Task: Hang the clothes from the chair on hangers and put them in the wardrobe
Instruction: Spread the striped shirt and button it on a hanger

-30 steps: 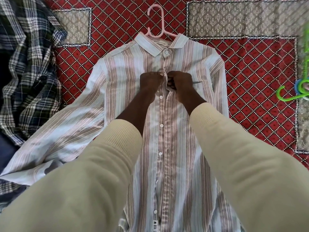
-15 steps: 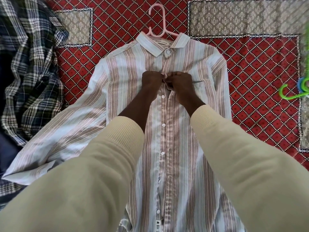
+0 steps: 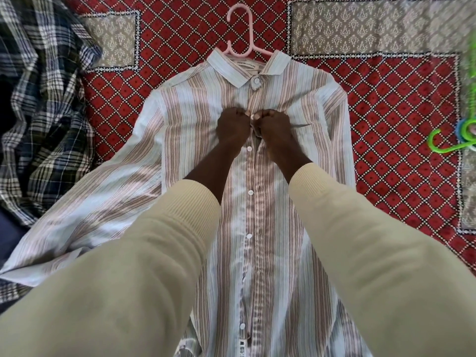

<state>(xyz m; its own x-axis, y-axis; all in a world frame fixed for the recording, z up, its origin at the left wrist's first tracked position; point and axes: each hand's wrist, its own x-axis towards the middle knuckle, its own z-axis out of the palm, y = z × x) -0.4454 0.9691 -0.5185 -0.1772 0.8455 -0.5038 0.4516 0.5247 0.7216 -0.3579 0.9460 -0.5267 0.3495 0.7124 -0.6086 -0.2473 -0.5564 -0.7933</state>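
Note:
A striped shirt in pale blue and brown lies flat, front up, on a red patterned bedspread. A pink hanger sits inside its collar, with the hook pointing away from me. My left hand and my right hand meet at the placket below the collar. Each pinches one edge of the shirt front around a white button. The collar button above them is fastened. Cream sleeves cover both my forearms.
A dark plaid garment lies crumpled at the left. Green and blue hangers rest at the right edge of the bedspread. Grey patterned panels cross the cover's far part.
Both hands stay pinched together at the same button on the chest. The view has shifted very slightly; the shirt and hanger have not moved.

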